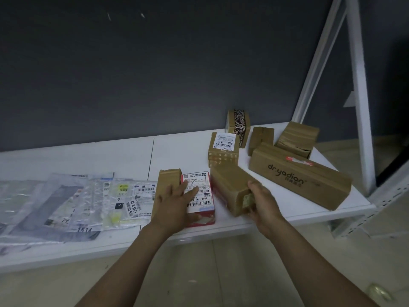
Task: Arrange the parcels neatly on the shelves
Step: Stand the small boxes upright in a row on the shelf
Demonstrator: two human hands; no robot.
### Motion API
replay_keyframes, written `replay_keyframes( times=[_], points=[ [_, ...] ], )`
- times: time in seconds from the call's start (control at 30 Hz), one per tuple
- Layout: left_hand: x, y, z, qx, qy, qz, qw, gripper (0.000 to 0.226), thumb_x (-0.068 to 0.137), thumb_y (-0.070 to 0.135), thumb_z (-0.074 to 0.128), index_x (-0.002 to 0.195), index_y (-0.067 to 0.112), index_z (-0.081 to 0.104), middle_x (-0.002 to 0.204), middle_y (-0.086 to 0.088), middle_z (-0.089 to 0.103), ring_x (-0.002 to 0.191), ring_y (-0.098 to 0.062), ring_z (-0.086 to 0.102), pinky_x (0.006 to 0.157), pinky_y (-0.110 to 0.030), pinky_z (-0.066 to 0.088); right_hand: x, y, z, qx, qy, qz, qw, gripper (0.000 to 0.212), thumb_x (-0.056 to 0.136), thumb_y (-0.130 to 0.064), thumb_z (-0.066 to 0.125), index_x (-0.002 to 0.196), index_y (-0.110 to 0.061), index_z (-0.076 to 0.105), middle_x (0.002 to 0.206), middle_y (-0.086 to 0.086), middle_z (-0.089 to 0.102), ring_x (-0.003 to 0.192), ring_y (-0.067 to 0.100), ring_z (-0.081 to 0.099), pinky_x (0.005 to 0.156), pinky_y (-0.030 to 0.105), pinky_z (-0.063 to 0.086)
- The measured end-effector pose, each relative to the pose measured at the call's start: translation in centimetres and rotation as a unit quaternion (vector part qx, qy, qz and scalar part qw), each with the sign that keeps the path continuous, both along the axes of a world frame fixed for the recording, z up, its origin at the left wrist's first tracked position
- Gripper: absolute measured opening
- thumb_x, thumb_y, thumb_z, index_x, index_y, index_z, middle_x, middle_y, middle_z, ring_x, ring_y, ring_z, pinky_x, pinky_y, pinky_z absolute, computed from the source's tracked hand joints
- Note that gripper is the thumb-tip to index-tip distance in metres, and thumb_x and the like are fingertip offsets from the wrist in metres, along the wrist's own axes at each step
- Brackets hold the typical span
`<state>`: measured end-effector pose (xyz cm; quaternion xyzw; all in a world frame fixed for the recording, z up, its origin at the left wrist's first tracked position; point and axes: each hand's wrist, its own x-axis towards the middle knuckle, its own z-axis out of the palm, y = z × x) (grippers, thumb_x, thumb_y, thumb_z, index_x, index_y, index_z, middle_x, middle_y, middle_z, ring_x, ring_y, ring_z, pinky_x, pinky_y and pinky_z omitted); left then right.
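My right hand [263, 201] is clamped on the near end of the brown box [228, 187] at the shelf [177, 151] front. My left hand [174, 199], grip apart, lies flat on the red box [203, 202]. Held by one end, the brown box could swing and shove the red one off.

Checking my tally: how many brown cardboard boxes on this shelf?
7: leftmost box under the left hand; held box in the right hand; white-labelled box behind; patterned-tape box by the wall; small box beside it; rear-right box; long dr.yadian box. Others could be hidden.
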<state>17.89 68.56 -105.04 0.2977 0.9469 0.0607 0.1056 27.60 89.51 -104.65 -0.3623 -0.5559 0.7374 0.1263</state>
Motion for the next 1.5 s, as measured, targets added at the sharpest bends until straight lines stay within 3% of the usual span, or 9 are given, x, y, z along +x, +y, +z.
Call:
replay_keyframes(
  times=[0.17,0.27,0.4,0.63,0.83,0.93,1.03,1.27,1.5],
  points=[
    [-0.8,-1.2,-0.1,-0.01,0.012,-0.052,0.999,0.086,0.083,0.06,0.061,0.151,0.043,0.012,0.162,0.008,0.004,0.148,-0.028,0.011,0.118,-0.047,0.019,0.3,-0.7,-1.3,0.189,-0.118,0.126,0.967,0.052,0.092,-0.042,0.057,0.141,-0.029,0.042,0.135,0.002,0.053,0.117,0.022,0.053,0.098,0.038,0.044],
    [-0.9,-1.8,0.6,-0.012,0.002,-0.073,0.997,0.086,0.084,0.051,0.065,0.15,0.043,0.011,0.161,0.012,0.004,0.148,-0.026,0.009,0.118,-0.042,0.016,0.4,-0.6,-1.2,0.277,-0.078,0.21,0.934,0.065,0.088,-0.04,0.064,0.146,-0.03,0.035,0.136,-0.002,0.054,0.117,0.016,0.054,0.102,0.039,0.045],
    [-1.3,-2.7,0.2,-0.024,-0.033,-0.065,0.997,0.093,0.083,0.041,0.07,0.149,0.048,0.004,0.16,0.019,-0.007,0.147,-0.031,-0.008,0.112,-0.064,0.01,0.3,-0.3,-1.3,0.43,-0.088,0.312,0.842,0.073,0.084,-0.041,0.07,0.147,-0.026,0.035,0.151,-0.002,0.035,0.134,0.016,0.038,0.109,0.029,0.034],
    [-2.4,-3.9,-1.9,-0.016,0.016,-0.11,0.994,0.099,0.083,0.029,0.072,0.147,0.051,0.0,0.159,0.017,-0.001,0.147,-0.034,0.007,0.114,-0.053,0.026,1.1,0.3,-0.8,0.475,-0.061,0.312,0.821,0.064,0.08,-0.02,0.078,0.137,-0.023,0.051,0.145,-0.003,0.045,0.127,0.012,0.045,0.097,0.009,0.029],
    [-0.2,-2.5,0.8,-0.039,-0.027,-0.064,0.997,0.092,0.078,0.066,0.062,0.151,0.042,0.012,0.162,0.012,-0.001,0.148,-0.025,-0.002,0.112,-0.064,0.0,1.1,0.6,0.0,0.493,-0.068,0.345,0.796,0.059,0.082,-0.031,0.074,0.137,-0.026,0.051,0.142,-0.006,0.049,0.124,0.011,0.048,0.103,0.023,0.038],
    [0.1,-1.1,2.4,0.016,0.026,-0.065,0.997,0.095,0.067,0.089,0.04,0.147,0.038,0.032,0.161,0.004,0.016,0.148,-0.022,0.012,0.119,-0.051,0.012,0.8,1.8,0.8,0.533,-0.088,0.344,0.768,0.056,0.087,-0.051,0.062,0.137,-0.03,0.05,0.148,-0.008,0.041,0.133,0.01,0.038,0.107,0.028,0.033],
    [-0.6,1.7,3.4,0.058,0.091,-0.054,0.993,0.071,0.084,0.066,0.054,0.145,0.033,0.04,0.158,0.003,0.025,0.145,-0.021,0.021,0.117,-0.036,0.02,0.5,3.7,0.8,0.597,-0.101,0.3,0.737,0.051,0.092,-0.055,0.051,0.138,-0.034,0.049,0.154,-0.006,0.033,0.141,0.012,0.027,0.112,0.028,0.023],
    [-5.0,12.1,3.7,0.089,0.117,0.015,0.989,0.057,0.091,0.049,0.054,0.142,0.026,0.044,0.151,-0.002,0.037,0.135,-0.024,0.036,0.106,-0.035,0.035,-0.6,9.3,0.6,0.69,-0.124,0.229,0.675,0.047,0.096,-0.043,0.046,0.139,-0.025,0.048,0.148,0.003,0.039,0.138,0.022,0.03,0.112,0.033,0.024],
    [-9.4,19.7,-0.1,0.002,0.149,0.088,0.985,0.075,0.081,0.073,0.043,0.14,0.027,0.036,0.15,-0.013,0.03,0.135,-0.035,0.03,0.108,-0.046,0.032,-3.5,13.9,-0.7,0.716,-0.137,0.166,0.665,0.038,0.078,-0.033,0.058,0.108,-0.014,0.071,0.124,0.018,0.061,0.119,0.039,0.054,0.107,0.056,0.033]
  ],
)
